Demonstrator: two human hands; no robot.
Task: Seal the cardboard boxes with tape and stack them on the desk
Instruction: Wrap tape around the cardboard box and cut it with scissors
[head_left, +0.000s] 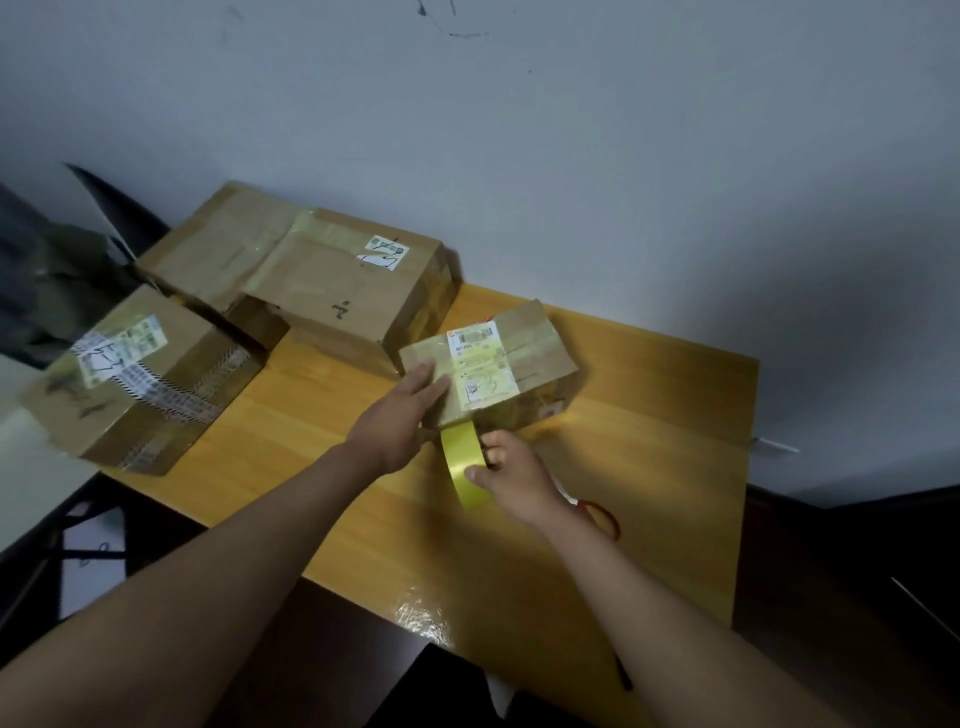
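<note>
1. Left hand is lying flat on the near-left corner of the small cardboard box — fingers straight, pressing on top, right beside its white shipping label.
2. Right hand has the yellow tape roll, thumb and fingers curled round it. The tape runs from the hand up to the near side of the small box.
3. That small box sits on the wooden desk, about mid-desk, close to the wall.
4. Behind it to the left is a bigger taped box, and a flat cardboard box is further back, partly under it.
5. Far left, a box with black-and-white printed tape sits on the desk's left edge.
6. Something red is peeking out behind the right wrist — can't tell what it is.
</note>
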